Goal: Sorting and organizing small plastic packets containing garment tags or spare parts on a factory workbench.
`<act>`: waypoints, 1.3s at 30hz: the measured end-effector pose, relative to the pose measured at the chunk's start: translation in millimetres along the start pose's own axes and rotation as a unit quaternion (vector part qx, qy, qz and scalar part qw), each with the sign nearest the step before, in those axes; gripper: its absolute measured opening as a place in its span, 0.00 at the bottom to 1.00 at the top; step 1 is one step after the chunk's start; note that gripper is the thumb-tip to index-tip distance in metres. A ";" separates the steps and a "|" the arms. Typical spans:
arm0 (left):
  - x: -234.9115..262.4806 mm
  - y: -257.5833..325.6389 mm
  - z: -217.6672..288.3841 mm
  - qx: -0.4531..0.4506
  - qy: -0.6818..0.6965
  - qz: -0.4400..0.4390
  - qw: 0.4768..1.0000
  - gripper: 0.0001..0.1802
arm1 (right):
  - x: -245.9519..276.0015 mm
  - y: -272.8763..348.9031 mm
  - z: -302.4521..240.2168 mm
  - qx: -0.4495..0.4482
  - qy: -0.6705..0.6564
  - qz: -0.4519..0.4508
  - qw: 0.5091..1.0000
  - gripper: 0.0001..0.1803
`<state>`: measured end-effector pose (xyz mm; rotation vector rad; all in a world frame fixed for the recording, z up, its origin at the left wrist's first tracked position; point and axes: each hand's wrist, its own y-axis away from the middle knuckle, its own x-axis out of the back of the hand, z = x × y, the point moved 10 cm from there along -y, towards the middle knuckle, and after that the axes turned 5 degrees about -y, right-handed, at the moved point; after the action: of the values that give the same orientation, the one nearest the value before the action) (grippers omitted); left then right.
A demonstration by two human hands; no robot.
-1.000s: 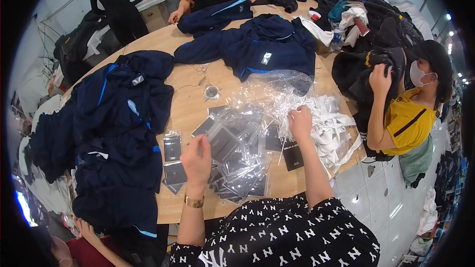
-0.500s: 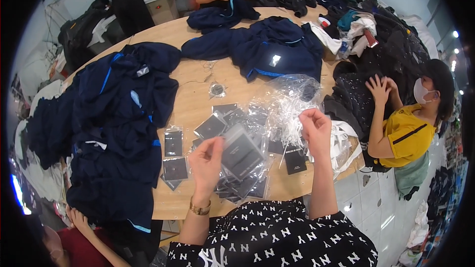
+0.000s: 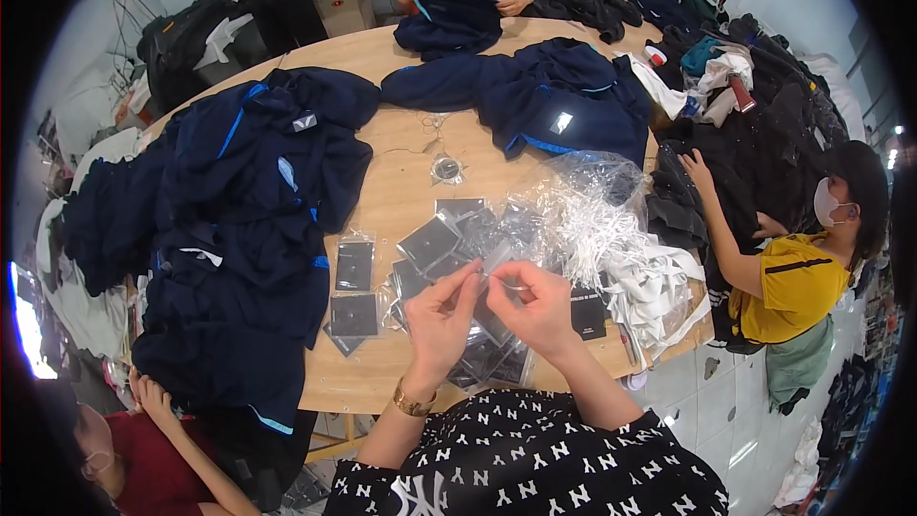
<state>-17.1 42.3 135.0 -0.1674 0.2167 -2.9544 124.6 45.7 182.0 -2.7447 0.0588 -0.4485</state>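
Observation:
My two hands meet over the middle of the pile. My left hand (image 3: pixel 442 317) is closed in a pinch on a small clear plastic bag (image 3: pixel 495 258), its upper part poking up between my fingers. Right beside it, my right hand (image 3: pixel 535 304) pinches at the bag's edge; whatever lies in those fingertips is too small to make out. Beneath and around them lie several clear packets with dark grey cards (image 3: pixel 430 243). A large clear bag of white strings (image 3: pixel 594 229) sits just beyond my right hand, with a black card (image 3: pixel 588 317) near it.
Navy garments with blue trim (image 3: pixel 239 191) cover the table's left side; another navy garment (image 3: pixel 573 105) lies at the far side. White straps (image 3: pixel 650 282) are heaped at the right. Co-workers stand or sit around the table, one handling navy cloth (image 3: pixel 449 27), one in yellow (image 3: pixel 793 287) touching dark garments.
My right hand has come left from beside the white strings to meet my left hand. The bag in my left hand has tipped, its card no longer facing up. My view has shifted slightly.

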 end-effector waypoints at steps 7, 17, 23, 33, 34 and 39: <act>-1.9 3.4 23.5 -0.050 -0.081 -0.014 0.995 0.11 | -1.4 -0.3 -9.0 0.057 0.028 0.008 0.998 0.06; -3.9 7.2 36.5 -0.131 -0.010 -0.083 0.988 0.14 | -3.6 -7.7 19.9 -0.091 -0.153 -0.110 0.978 0.07; -17.5 5.0 9.0 0.082 0.172 -0.137 0.972 0.10 | -1.3 -8.2 21.3 -0.051 -0.191 -0.115 0.973 0.07; -9.6 -3.1 24.6 -0.035 0.031 -0.106 0.993 0.05 | 0.4 -9.1 19.8 -0.044 -0.152 -0.128 0.979 0.07; -9.9 -3.7 25.1 -0.035 0.022 -0.106 0.994 0.04 | -0.5 -9.1 23.4 -0.043 -0.152 -0.128 0.979 0.07; -4.6 -6.5 27.7 -0.059 0.002 -0.089 0.994 0.03 | -2.9 -12.0 19.5 -0.067 -0.222 -0.123 0.965 0.10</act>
<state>-10.2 45.7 162.7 -0.2069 0.3986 -3.1197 127.8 63.9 168.1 -2.9290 -0.3808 0.1230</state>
